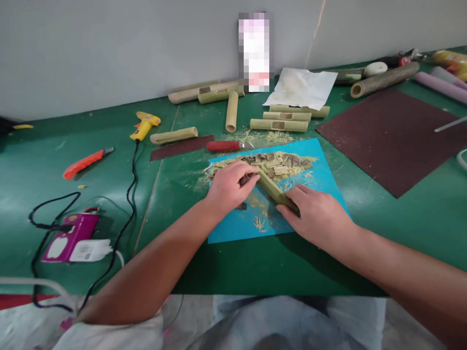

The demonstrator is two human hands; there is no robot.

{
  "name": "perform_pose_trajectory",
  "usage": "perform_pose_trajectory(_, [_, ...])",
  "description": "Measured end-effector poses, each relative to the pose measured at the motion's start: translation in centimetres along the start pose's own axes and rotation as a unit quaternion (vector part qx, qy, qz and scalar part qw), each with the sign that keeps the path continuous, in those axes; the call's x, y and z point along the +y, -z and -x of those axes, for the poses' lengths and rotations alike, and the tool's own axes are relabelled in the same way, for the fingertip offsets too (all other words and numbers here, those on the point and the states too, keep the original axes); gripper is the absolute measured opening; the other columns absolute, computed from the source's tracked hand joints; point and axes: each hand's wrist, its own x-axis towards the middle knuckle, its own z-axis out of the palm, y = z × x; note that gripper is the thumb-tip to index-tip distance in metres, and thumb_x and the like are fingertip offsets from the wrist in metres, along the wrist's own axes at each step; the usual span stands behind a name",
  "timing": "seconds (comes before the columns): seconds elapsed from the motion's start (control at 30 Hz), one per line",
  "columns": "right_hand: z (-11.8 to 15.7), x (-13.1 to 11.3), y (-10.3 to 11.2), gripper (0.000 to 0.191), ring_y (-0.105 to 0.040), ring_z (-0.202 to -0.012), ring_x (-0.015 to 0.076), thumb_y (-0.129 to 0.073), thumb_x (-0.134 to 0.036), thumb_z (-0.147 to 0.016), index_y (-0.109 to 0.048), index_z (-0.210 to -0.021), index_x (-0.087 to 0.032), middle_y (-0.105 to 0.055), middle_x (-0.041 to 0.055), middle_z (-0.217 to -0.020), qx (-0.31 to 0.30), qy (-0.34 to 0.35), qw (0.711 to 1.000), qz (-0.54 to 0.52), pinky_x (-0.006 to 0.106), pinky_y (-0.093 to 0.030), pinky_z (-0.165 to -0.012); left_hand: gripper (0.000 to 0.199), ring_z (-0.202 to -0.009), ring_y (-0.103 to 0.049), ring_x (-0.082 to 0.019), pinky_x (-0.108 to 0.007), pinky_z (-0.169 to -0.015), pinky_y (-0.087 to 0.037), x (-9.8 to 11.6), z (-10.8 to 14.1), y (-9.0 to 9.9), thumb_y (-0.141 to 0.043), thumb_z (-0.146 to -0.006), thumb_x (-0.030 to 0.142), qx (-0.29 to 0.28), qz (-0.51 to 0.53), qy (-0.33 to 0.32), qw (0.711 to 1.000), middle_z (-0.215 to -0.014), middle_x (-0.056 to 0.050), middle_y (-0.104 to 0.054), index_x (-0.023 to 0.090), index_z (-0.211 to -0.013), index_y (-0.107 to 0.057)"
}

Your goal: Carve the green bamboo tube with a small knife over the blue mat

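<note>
Both my hands are closed on a pale green bamboo tube (272, 187), tilted over a blue sheet (226, 228). My left hand (233, 182) pinches its far end, and my right hand (315, 209) wraps round the near end, hiding part of it. Beneath and behind the tube, bamboo chips and shavings (280, 170) are heaped on the sheet. A red-handled knife (228, 146) lies at the sheet's far edge, just beyond my left hand. Whether my left fingers also hold something small cannot be made out.
Notched bamboo tubes (279, 125) lie behind the sheet, partly under white paper (302, 87). A yellow glue gun (146, 126), an orange cutter (87, 163) and a purple power strip (75, 236) with cords are at left. Brown sandpaper (394, 141) lies at right; a phone (255, 53) leans on the wall.
</note>
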Motion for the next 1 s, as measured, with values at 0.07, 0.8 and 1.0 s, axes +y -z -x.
perform_pose_trajectory(0.07, [0.0, 0.0, 0.0, 0.022, -0.058, -0.069, 0.0175, -0.054, -0.035, -0.096, -0.063, -0.088, -0.017, -0.067, 0.0062, -0.088, -0.008, -0.003, 1.0, -0.001, 0.031, -0.027, -0.056, 0.01, -0.072, -0.066, -0.014, -0.026, -0.069, -0.054, -0.4, -0.2, 0.0, -0.068, -0.09, 0.018, -0.004, 0.003, 0.021, 1.0, -0.086, -0.003, -0.073, 0.017, -0.099, -0.072])
perform_pose_trajectory(0.8, [-0.1, 0.0, -0.1, 0.022, -0.059, -0.068, 0.0179, -0.057, -0.036, -0.093, -0.064, -0.086, -0.016, -0.067, 0.0071, -0.084, 0.006, -0.006, 1.0, 0.02, 0.031, -0.028, -0.056, 0.022, -0.077, -0.067, -0.014, -0.025, -0.071, -0.054, 2.0, 0.5, -1.0, -0.056, -0.1, 0.024, -0.047, 0.01, 0.005, 0.999, -0.082, -0.004, -0.07, 0.016, -0.084, -0.069])
perform_pose_trajectory(1.0, [0.0, -0.2, -0.1, 0.023, -0.058, -0.066, 0.018, -0.056, -0.035, -0.094, -0.065, -0.086, -0.015, -0.067, 0.0078, -0.082, 0.017, 0.009, 0.999, 0.045, 0.031, -0.027, -0.055, 0.02, -0.08, -0.068, -0.015, -0.025, -0.072, -0.054, 1.4, 0.4, -0.9, -0.054, -0.101, 0.024, -0.073, 0.005, -0.02, 0.997, -0.085, -0.004, -0.072, 0.017, -0.091, -0.07])
